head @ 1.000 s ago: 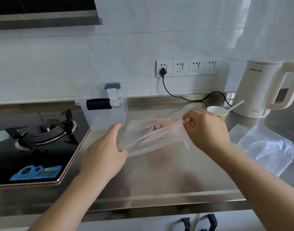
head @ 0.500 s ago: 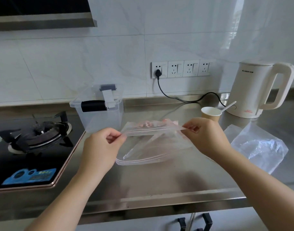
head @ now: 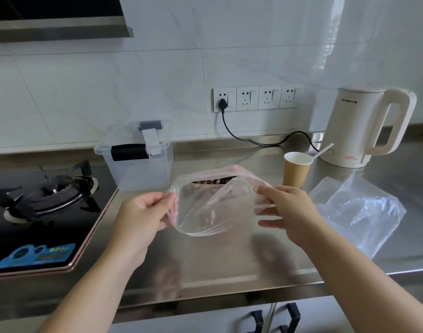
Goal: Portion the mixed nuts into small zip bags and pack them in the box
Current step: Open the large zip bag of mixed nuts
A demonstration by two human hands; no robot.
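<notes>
Between both hands (head: 143,216): zip bag (head: 212,207).

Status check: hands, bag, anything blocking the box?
Left hand and right hand pinch zip bag mouth open. Box lidded behind. Paper cup beside.

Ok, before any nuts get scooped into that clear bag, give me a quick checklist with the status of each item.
1. Mouth of the clear plastic zip bag pulled open: ok, it gapes wide toward the camera.
2. Both sides held: ok, left hand pinches the left rim, right hand grips the right rim.
3. Free hand for scooping: not ok, both are on the bag.
4. Scoop at hand: ok, a white spoon stands in the brown paper cup behind the right hand.
5. Nut supply within reach: cannot tell, only a brown strip shows just behind the bag's rim.
6. Clear lidded plastic box ready to receive bags: not ok, the lid is on.
</notes>
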